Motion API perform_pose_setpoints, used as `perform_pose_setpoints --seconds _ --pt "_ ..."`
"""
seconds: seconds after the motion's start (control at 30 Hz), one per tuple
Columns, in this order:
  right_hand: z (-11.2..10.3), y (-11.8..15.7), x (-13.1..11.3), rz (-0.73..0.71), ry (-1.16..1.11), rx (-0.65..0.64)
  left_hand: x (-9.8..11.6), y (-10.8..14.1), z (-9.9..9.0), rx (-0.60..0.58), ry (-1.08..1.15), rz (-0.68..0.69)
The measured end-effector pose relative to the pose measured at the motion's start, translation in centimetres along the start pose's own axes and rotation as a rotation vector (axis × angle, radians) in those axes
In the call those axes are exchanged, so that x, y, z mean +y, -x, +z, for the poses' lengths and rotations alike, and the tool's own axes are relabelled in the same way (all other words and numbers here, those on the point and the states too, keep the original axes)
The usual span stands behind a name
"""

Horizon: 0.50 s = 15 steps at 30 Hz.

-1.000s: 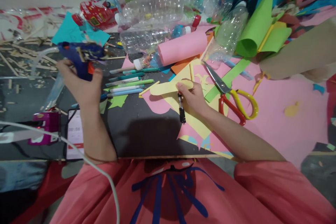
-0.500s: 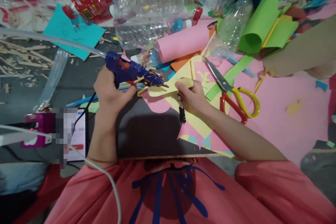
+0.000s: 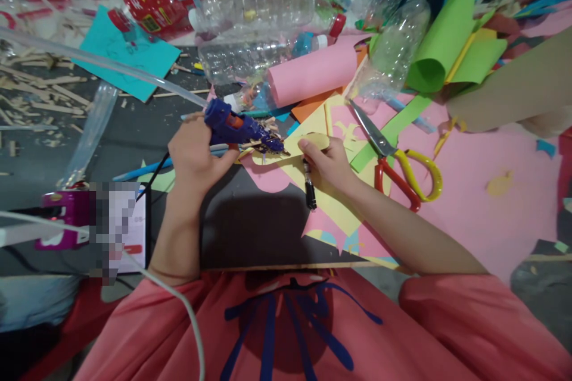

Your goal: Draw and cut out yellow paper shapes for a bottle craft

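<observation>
My left hand [image 3: 194,152] is wrapped round a blue hot glue gun [image 3: 232,125], whose front is crusted with glue and wood bits. A long clear glue stick [image 3: 147,77] runs out of its back end to the left. The nozzle points right, over a pale yellow paper cutout [image 3: 268,158]; whether it touches the paper I cannot tell. My right hand [image 3: 328,161] pinches the other end of this cutout between thumb and fingers. Just below that hand lies a black pen [image 3: 309,187]. Scissors [image 3: 384,152] with red and yellow handles lie open to the right.
Clear plastic bottles [image 3: 263,6] crowd the back, with a pink paper roll [image 3: 313,74] before them. Green paper [image 3: 447,36] curls at the back right. A person's arm [image 3: 513,83] reaches in from the right. Wood splinters [image 3: 58,89] and a phone [image 3: 134,226] lie at left.
My left hand has moved right with the glue gun, whose body now tilts down more and whose nozzle sits slightly farther along the cutout. My right hand has stayed in place.
</observation>
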State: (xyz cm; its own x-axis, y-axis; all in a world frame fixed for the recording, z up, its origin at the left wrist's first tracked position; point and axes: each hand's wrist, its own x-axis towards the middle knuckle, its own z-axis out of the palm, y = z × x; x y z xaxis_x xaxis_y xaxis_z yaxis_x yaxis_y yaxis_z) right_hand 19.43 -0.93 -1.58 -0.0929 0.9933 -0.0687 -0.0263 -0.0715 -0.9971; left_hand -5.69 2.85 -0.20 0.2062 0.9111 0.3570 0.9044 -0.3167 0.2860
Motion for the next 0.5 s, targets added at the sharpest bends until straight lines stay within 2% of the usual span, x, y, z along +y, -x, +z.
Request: perform_pose_setpoints --seconds 0.27,0.5 --pt "0.11 -0.03 -0.25 0.006 0.013 0.003 0.27 -0.03 -0.01 -0.05 0.03 -0.016" --pt "0.06 0.05 -0.11 0.004 0.02 0.003 -0.08 0.2 0.52 0.02 -0.007 0.037"
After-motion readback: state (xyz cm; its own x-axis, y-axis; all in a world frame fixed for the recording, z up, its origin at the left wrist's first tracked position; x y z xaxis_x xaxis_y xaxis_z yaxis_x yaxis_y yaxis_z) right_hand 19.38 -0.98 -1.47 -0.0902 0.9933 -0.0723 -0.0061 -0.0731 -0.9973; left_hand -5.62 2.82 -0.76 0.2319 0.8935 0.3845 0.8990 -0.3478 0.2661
